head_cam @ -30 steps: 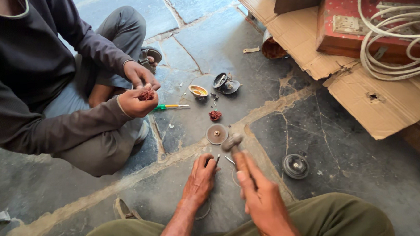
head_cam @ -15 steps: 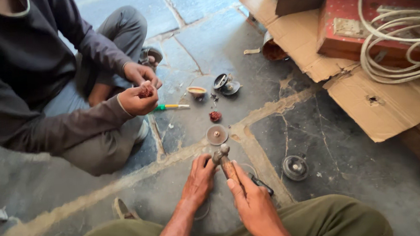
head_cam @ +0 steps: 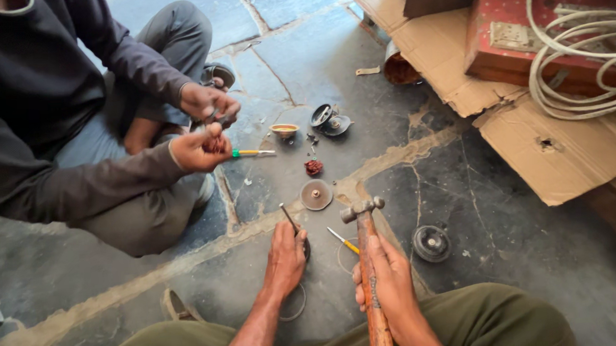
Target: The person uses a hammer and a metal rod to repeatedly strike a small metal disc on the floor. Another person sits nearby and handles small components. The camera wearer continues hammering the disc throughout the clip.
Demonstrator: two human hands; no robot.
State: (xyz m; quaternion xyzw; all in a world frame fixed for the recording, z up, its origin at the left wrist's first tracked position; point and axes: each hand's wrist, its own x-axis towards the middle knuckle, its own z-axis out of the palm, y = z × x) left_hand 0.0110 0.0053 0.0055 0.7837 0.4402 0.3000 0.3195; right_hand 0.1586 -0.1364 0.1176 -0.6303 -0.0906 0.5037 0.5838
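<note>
My right hand (head_cam: pixel 389 277) grips a wooden-handled hammer (head_cam: pixel 366 250), its metal head raised just above the stone floor. My left hand (head_cam: pixel 285 257) holds a thin metal rod (head_cam: pixel 288 218) upright over a dark round part on the floor. A yellow-handled screwdriver (head_cam: pixel 343 241) lies between my hands. A round metal disc (head_cam: pixel 316 194) lies just ahead, with a small red part (head_cam: pixel 313 167) beyond it.
A person in a dark sweater sits at the left, both hands (head_cam: pixel 205 125) working a small part. Near them lie a green-handled screwdriver (head_cam: pixel 252 153), a small cup (head_cam: pixel 284 130) and dark covers (head_cam: pixel 329 119). A round black part (head_cam: pixel 431 243) lies right. Cardboard (head_cam: pixel 556 141), a red box and coiled cable sit at the back right.
My right hand has picked up the hammer and drawn it back toward me, head now raised. My left hand has stayed on the rod. The seated person keeps working with both hands.
</note>
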